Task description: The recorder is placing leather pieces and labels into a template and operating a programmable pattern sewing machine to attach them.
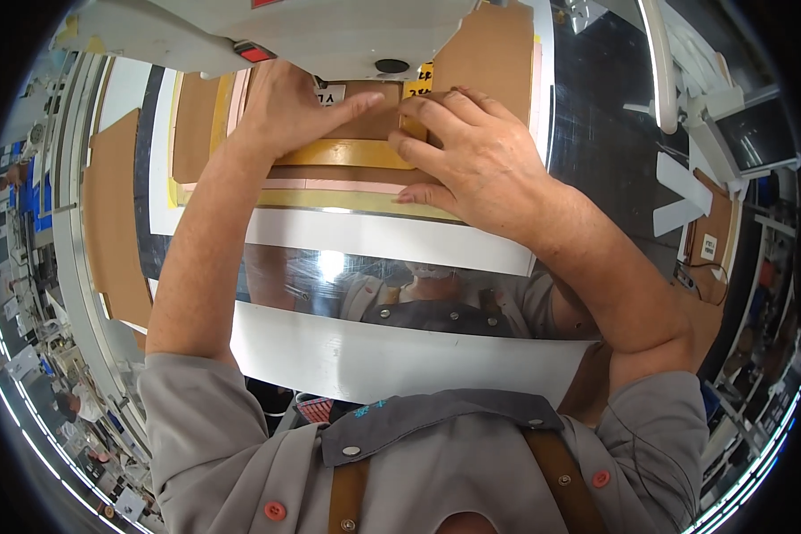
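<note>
A: What could go wrong from here?
B: The brown board [485, 58], at the upper middle of the frame, could skid askew if the hands press unevenly; the worktop [596, 169] looks slick. The left hand [280, 116] is also close to the machine head [347, 40], so its fingers might get caught if any part there moved.
A: How are the fingers?
B: The left thumb sticks out rightward; the other tips are hidden, so I can't tell. The right hand [494, 156] has its fingers spread and bent near a black-marked yellow strip [418, 84], thumb apart, pinching nothing that I can see.
A: And the board itself?
B: Matte, like cardboard, with a glossy yellow bar [347, 153] and pale pink strips [329, 185], lying above a white sheet [374, 235].
</note>
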The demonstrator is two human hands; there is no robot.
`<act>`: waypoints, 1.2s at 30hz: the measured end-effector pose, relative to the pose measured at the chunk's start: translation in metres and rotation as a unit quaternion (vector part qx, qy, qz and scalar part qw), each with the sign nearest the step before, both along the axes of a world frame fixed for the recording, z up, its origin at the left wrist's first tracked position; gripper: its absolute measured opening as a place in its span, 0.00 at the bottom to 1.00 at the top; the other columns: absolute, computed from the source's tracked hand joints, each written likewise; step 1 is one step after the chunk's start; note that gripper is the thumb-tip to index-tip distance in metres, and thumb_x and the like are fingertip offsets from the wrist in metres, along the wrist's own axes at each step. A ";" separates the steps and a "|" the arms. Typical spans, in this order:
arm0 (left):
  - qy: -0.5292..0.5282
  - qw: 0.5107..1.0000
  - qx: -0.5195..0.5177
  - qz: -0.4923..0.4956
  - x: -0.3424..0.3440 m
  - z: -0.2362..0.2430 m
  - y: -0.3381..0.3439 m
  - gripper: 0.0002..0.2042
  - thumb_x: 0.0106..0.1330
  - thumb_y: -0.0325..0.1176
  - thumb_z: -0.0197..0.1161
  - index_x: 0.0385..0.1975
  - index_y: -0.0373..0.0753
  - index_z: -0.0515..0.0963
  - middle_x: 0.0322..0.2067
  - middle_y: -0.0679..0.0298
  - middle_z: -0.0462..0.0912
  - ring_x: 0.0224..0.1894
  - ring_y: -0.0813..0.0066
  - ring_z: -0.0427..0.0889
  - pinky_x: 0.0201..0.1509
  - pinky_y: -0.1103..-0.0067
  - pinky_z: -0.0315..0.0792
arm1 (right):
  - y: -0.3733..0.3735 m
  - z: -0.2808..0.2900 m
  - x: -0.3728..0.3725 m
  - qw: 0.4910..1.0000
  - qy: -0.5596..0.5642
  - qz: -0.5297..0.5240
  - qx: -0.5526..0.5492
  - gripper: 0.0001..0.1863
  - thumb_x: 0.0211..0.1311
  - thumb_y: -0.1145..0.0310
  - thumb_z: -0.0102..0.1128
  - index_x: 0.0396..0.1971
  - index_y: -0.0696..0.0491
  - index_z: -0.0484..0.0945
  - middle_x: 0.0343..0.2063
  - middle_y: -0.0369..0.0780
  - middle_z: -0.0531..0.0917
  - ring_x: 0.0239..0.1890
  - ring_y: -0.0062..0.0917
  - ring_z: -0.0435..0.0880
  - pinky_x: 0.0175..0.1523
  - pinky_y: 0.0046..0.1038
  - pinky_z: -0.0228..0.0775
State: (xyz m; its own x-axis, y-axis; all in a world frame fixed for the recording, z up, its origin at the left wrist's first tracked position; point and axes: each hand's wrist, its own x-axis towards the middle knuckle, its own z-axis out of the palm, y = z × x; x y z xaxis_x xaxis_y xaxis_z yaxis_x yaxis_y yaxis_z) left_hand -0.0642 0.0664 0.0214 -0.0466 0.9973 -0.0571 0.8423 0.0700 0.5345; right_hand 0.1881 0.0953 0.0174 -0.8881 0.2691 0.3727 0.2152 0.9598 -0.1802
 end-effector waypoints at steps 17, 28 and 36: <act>0.037 0.976 0.145 -0.158 0.022 -0.013 -0.035 0.21 0.63 0.36 0.66 0.57 0.44 0.82 0.60 0.64 0.81 0.57 0.61 0.80 0.63 0.68 0.75 | 0.012 -0.010 0.016 0.998 0.012 -0.056 -0.025 0.28 0.59 0.56 0.70 0.56 0.53 0.77 0.55 0.42 0.80 0.62 0.37 0.78 0.71 0.44 0.67; -0.012 0.982 0.167 -0.086 0.017 -0.019 -0.026 0.17 0.62 0.43 0.70 0.49 0.45 0.87 0.44 0.60 0.88 0.46 0.63 0.84 0.59 0.69 0.76 | 0.030 -0.021 0.017 0.997 0.030 -0.069 -0.012 0.25 0.64 0.59 0.66 0.58 0.53 0.76 0.58 0.42 0.78 0.64 0.36 0.77 0.73 0.44 0.65; 0.061 0.992 0.096 -0.054 0.020 -0.013 -0.023 0.19 0.61 0.43 0.72 0.52 0.47 0.87 0.50 0.59 0.87 0.56 0.59 0.75 0.69 0.69 0.64 | 0.038 -0.027 0.022 0.997 0.018 -0.079 0.003 0.25 0.67 0.58 0.64 0.60 0.54 0.76 0.62 0.42 0.77 0.65 0.35 0.76 0.75 0.43 0.63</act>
State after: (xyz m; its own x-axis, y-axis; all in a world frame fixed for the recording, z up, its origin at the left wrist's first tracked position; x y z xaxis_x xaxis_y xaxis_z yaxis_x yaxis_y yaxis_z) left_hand -0.0439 0.0437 0.0081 0.0669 0.9887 0.1342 0.8988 -0.1181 0.4222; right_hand 0.2097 0.1329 -0.0098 -0.8206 0.4029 0.4054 0.3583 0.9152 -0.1844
